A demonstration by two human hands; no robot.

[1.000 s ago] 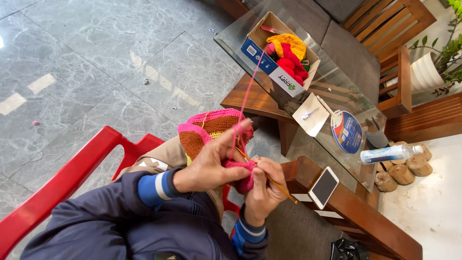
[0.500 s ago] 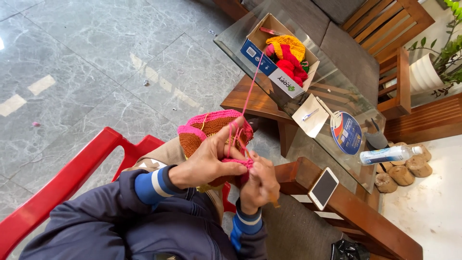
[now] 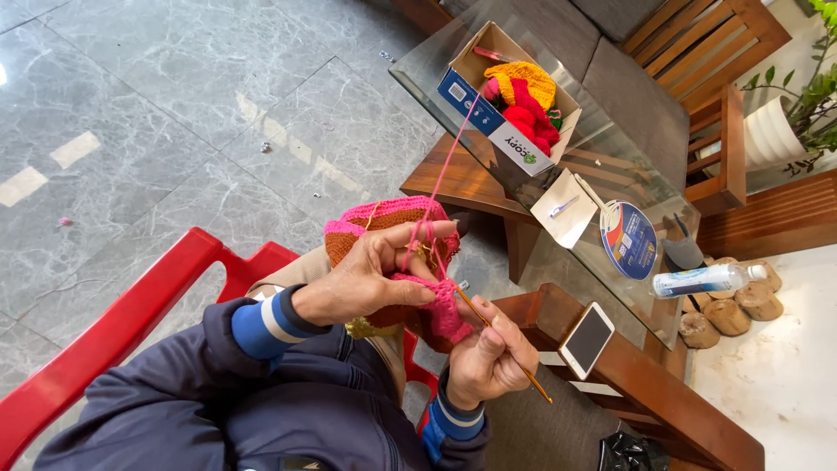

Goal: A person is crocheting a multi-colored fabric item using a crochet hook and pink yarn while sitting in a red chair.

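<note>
My red plastic chair (image 3: 131,323) frames the left side of what I see, its arm running up from the lower left corner over the grey marble floor (image 3: 157,96). My left hand (image 3: 366,283) is curled shut on the crochet piece (image 3: 392,231), a pink and brown band of fabric that I keep bunched in my lap, and I let the pink yarn strand (image 3: 445,170) pass over my raised fingers, which I judge keeps it taut as it feeds in. The newest pink rows (image 3: 440,305) hang between my two hands, where the hook can reach them. My right hand (image 3: 488,353) is closed around the crochet hook (image 3: 497,336), pinching its thin shaft like a pencil, with the tip pointed up into the stitches and the tail sticking out towards the lower right. The strand climbs to the cardboard box (image 3: 501,131) at the near left corner of the glass table (image 3: 602,157), which holds yellow, red and pink yarn (image 3: 523,96), so the balls stay put while I pull. Further right along the near edge lie a small paper card (image 3: 567,209), a round blue packet (image 3: 628,240) and a plastic bottle (image 3: 702,281) on its side. A white smartphone (image 3: 586,338) rests face up on the wooden armrest (image 3: 610,375) beside my right hand.
</note>
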